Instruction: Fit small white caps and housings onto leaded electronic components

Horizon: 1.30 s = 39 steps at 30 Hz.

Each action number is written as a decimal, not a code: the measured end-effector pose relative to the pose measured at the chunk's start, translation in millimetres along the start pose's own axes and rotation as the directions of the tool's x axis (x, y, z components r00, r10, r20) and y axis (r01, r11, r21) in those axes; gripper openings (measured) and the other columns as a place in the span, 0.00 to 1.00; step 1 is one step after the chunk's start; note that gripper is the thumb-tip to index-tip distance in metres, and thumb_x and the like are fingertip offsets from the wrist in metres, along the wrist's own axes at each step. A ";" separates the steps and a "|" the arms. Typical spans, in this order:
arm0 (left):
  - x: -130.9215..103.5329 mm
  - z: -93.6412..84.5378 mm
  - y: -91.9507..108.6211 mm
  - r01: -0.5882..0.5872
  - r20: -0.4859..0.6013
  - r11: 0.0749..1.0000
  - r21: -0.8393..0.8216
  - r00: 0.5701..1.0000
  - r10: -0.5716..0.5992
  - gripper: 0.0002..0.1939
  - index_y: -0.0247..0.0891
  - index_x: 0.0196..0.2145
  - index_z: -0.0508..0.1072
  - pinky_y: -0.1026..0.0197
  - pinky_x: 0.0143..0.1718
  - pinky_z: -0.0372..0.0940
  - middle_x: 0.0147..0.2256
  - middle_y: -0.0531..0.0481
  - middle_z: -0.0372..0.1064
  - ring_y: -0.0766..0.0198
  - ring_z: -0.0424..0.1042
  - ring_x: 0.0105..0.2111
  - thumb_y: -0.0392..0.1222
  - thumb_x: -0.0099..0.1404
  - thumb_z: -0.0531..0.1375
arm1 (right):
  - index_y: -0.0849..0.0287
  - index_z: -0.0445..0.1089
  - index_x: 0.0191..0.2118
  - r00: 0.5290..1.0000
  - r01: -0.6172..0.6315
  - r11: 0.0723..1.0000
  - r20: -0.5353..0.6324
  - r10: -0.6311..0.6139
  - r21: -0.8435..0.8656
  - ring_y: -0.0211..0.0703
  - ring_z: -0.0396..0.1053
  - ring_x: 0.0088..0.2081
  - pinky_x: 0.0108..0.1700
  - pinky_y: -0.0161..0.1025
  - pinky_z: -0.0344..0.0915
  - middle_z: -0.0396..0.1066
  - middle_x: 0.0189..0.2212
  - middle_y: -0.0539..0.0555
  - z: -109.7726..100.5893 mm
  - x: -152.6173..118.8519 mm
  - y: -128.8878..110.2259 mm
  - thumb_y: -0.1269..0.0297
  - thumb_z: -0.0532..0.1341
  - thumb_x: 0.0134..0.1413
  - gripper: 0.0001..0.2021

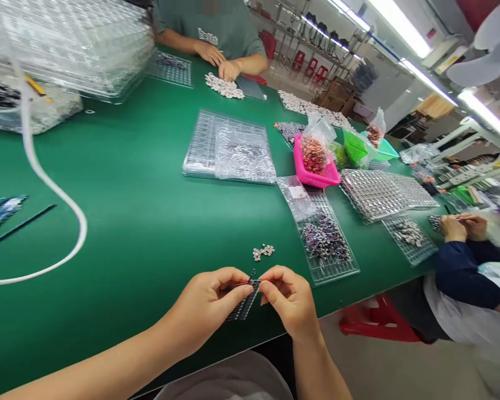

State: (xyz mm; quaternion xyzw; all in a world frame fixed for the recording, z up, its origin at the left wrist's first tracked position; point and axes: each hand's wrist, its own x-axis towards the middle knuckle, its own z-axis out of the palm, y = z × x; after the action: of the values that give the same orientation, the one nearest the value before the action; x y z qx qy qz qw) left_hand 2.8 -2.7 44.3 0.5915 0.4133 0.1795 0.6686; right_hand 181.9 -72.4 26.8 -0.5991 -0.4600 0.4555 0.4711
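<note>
Close to the table's front edge, my left hand [214,294] is closed in a pinch on a small dark part with thin wires [252,276]. My right hand [289,303] pinches the right end of the same thin piece between thumb and forefinger. Under the fingertips is a dark, ribbed strip or tray [245,306], partly hidden by my left hand. A little beyond my hands lies a small heap of pale, bead-like pieces [263,251]. To the right, a clear ribbed tray [335,273] bears a pile of thin-leaded dark parts [325,239].
Stacked clear trays [198,141] carry a plastic bag [245,153]. A pink basket [316,179] stands right of them. A white cable [81,222] loops across the green table [150,222] at left. One co-worker's hands [229,69] are opposite; another's [454,228] are at right.
</note>
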 end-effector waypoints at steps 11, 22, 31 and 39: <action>-4.3 3.3 -11.3 -0.197 0.030 0.954 0.228 0.980 0.195 0.17 0.42 0.28 0.76 0.65 0.28 0.61 0.24 0.53 0.70 0.61 0.67 0.25 0.55 0.66 0.56 | 0.62 0.74 0.29 0.967 -0.207 0.920 0.214 0.141 0.333 0.31 0.67 0.21 0.24 0.29 0.62 0.70 0.20 0.46 -7.5 13.9 1.9 0.55 0.74 0.42 0.16; 2.4 -0.4 -12.8 -0.064 0.042 0.995 0.076 0.997 0.061 0.20 0.40 0.31 0.74 0.64 0.32 0.63 0.28 0.52 0.70 0.61 0.67 0.30 0.59 0.66 0.57 | 0.56 0.74 0.37 0.911 0.135 0.824 -0.257 -0.322 -0.551 0.39 0.69 0.31 0.35 0.35 0.65 0.74 0.31 0.52 -82.5 7.9 -26.6 0.59 0.60 0.62 0.08; 6.8 -3.4 -4.3 -0.012 0.041 0.999 -0.042 0.999 0.014 0.18 0.38 0.30 0.72 0.64 0.30 0.61 0.27 0.53 0.68 0.63 0.64 0.28 0.57 0.65 0.59 | 0.62 0.76 0.45 0.825 0.085 0.302 -0.102 -0.556 -0.950 0.48 0.71 0.38 0.43 0.46 0.69 0.73 0.35 0.60 -123.4 46.4 -5.5 0.63 0.54 0.66 0.14; 6.3 -4.2 -3.9 -0.018 0.015 0.995 -0.093 1.000 0.020 0.16 0.38 0.30 0.71 0.63 0.31 0.60 0.27 0.54 0.67 0.64 0.64 0.28 0.54 0.65 0.59 | 0.57 0.62 0.64 0.837 0.402 0.384 0.164 -0.522 -0.831 0.49 0.68 0.56 0.56 0.50 0.71 0.71 0.52 0.62 -39.0 16.1 7.9 0.82 0.48 0.60 0.29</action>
State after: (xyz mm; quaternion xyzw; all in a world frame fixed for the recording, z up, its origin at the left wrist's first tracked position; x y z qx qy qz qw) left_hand 2.3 3.7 38.7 0.5650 0.3934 0.2002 0.6971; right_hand 223.7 -63.3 22.7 -0.6235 -0.7376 -0.0114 0.2588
